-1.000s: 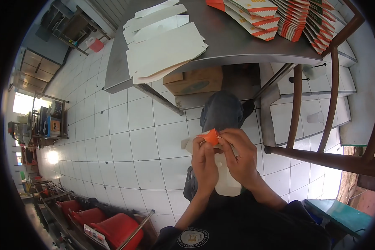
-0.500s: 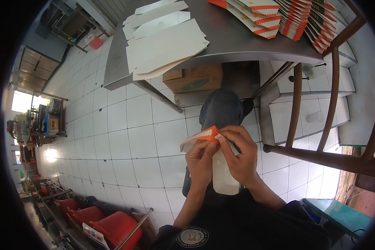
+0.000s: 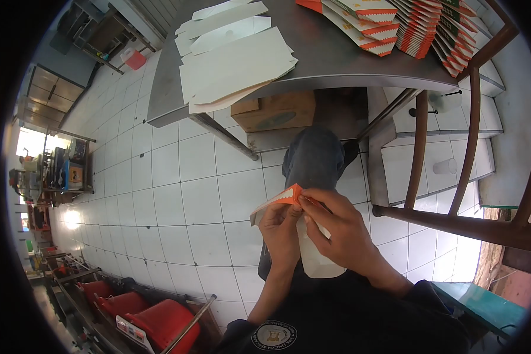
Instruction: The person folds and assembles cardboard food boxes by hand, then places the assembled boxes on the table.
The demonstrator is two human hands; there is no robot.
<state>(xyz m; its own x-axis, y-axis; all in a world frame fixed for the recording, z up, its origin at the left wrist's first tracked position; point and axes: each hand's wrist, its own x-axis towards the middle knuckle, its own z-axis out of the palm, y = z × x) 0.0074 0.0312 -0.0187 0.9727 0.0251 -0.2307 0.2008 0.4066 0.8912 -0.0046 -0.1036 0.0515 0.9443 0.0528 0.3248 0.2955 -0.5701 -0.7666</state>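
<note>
Over my lap is a paper food box, white inside with an orange outer edge that carries a white zigzag print. My left hand grips its orange corner between thumb and fingers. At the same corner, my right hand pinches the folded orange edge. Both hands touch close together, and the fingers hide part of the fold. Flat white box blanks lie stacked at the left of the metal table. Nested orange-and-white folded boxes stand in rows at its right.
Beneath the table sits a cardboard carton. A brown railing and tiled steps with a clear cup are on the right. Red chairs stand at lower left, a green bench at lower right.
My hands and the box corner have shifted slightly left and down. The right hand has turned, with its fingers now reaching further across the corner. The stacks on the table stay put.
</note>
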